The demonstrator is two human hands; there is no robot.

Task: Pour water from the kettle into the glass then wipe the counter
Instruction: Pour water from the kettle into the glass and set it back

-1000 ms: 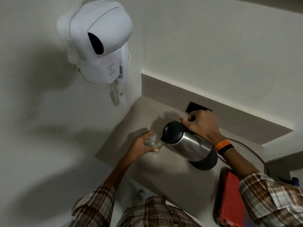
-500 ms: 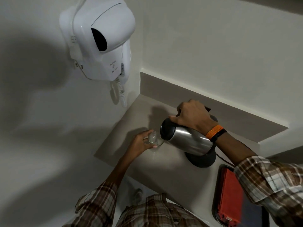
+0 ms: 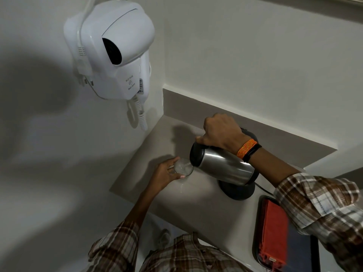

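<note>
A person's right hand [image 3: 221,134] grips the kettle [image 3: 222,165] by its handle, tipping it so its long body slopes down leftward and the spout meets the rim of the glass [image 3: 183,167]. The left hand [image 3: 167,173] wraps around the glass on the counter [image 3: 196,203]. The kettle's base [image 3: 237,190] sits just right; a tray [image 3: 257,232] with red cloth [image 3: 275,232] lies nearer the person.
</note>
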